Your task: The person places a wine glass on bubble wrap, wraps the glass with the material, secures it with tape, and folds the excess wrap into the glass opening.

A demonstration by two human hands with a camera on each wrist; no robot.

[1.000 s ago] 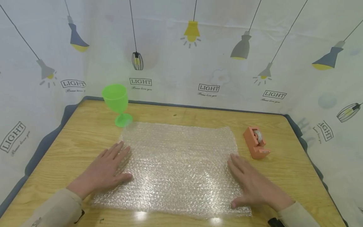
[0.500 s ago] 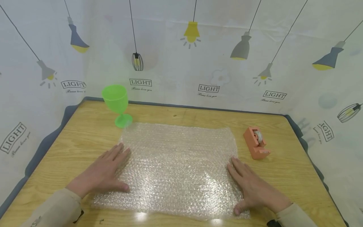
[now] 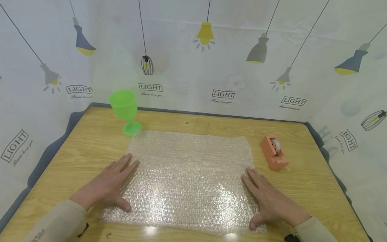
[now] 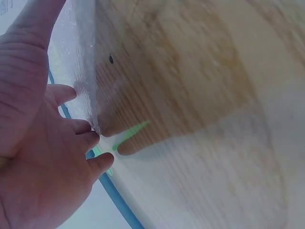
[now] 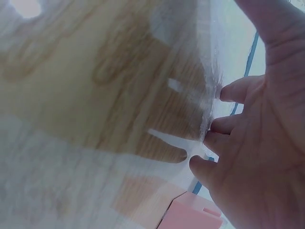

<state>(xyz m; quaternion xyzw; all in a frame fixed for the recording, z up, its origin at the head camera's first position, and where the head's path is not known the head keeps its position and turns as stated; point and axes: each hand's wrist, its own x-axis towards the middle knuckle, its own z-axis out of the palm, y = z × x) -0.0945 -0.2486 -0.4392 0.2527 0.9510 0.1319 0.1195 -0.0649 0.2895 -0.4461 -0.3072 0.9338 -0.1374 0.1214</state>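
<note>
Fingers of the left hand (image 3: 109, 184), head view: nearly straight, slightly apart, thumb spread wide, tips at the left edge of the wrap (image 3: 190, 181).
Fingers of the right hand (image 3: 270, 199), same view: nearly straight, slightly apart, tips at the right edge, thumb by the near corner.
Wrap: clear, bubbled, spread flat on the table (image 3: 90, 141) between both sets of fingers, glinting.
Goblet (image 3: 124, 107): green, upright, beyond the left fingertips, foot right by the wrap's far corner; I can't tell whether they touch.
Dispenser (image 3: 267, 150): orange, holding a tape roll (image 3: 276, 146), past the right fingertips on their outer side, apart from the wrap.
Left wrist view: fingertips close up at the wrap's edge, firm contact hard to judge; a sliver of green just past them.
Right wrist view: fingertips likewise at the edge; dispenser near the little finger.
</note>
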